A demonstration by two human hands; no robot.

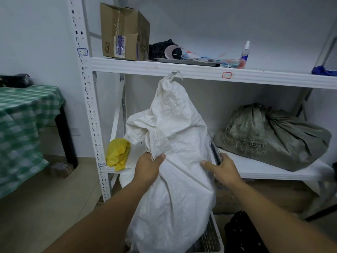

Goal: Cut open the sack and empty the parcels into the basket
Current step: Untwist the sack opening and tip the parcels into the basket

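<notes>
Both hands (184,168) grip white sack (175,143) between.

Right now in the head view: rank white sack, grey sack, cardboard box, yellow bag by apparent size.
Largest to smallest, as they look:
1. white sack, though it is nearest the camera, so inflated
2. grey sack
3. cardboard box
4. yellow bag
</notes>
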